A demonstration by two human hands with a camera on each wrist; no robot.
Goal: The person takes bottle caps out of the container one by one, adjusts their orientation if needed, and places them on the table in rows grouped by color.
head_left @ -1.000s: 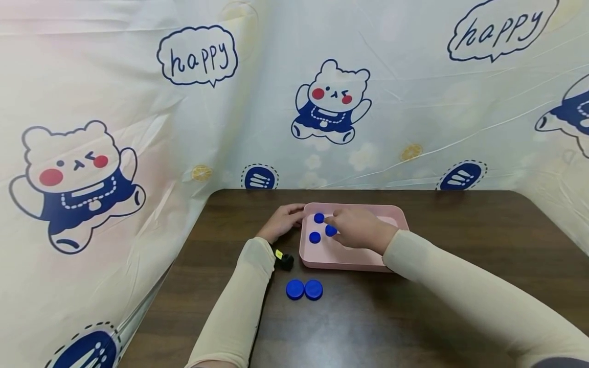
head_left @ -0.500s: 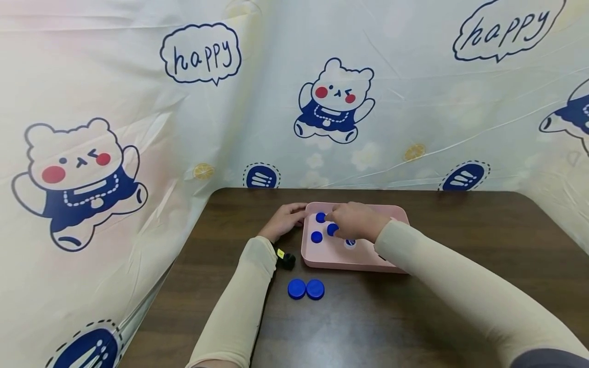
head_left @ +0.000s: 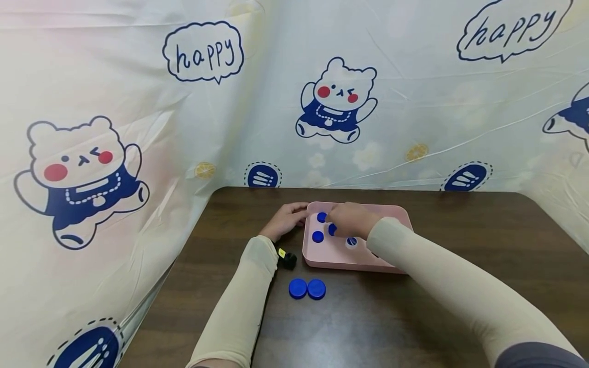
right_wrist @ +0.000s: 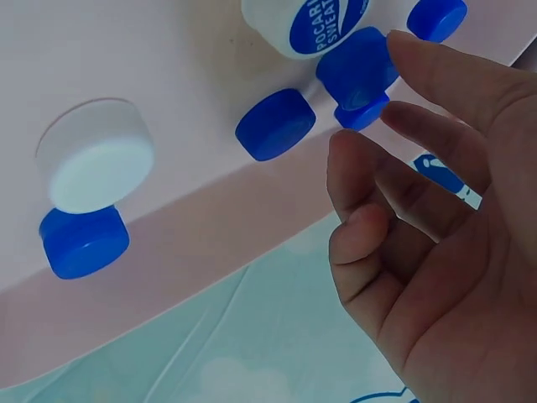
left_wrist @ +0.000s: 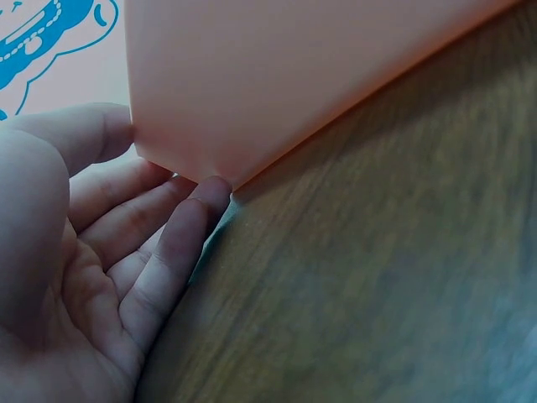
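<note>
Over the left part of a shallow pink rectangular plastic tray (head_left: 354,266), the right grip (head_left: 352,220) has fingertips at a round blue plastic bottle cap (right_wrist: 359,67). Thumb and index tips are at its edge; can't tell if that's a real pinch or bare contact, nor if the cap is lifted. Left grip (head_left: 284,220): released, relaxed fingers resting against the tray's far left corner, reads as bracing.

Step in hand, my judgement: positioning that cap among its neighbours. Two other blue caps (head_left: 318,236) lie near it at the tray's left end. Right wrist view also has a nearby blue cap (right_wrist: 275,124) and one more blue cap (right_wrist: 84,239) by a plain white round cap (right_wrist: 95,159); those two overlap in view, contact unclear. Loose pair of blue caps (head_left: 297,289) side by side on the dark brown wood-grain desk (head_left: 368,322), in front of the tray.

Next move likely calls for a clean straight-up release; crowding makes knocking a neighbour the main risk.

Text: white round cap with blue printed top (right_wrist: 306,25), in tray, reads POCARI SWEAT. Pale printed fabric backdrop (head_left: 276,102): "happy" in two speech bubbles. Yellow tag on small black object (head_left: 288,261): too small to read.
</note>
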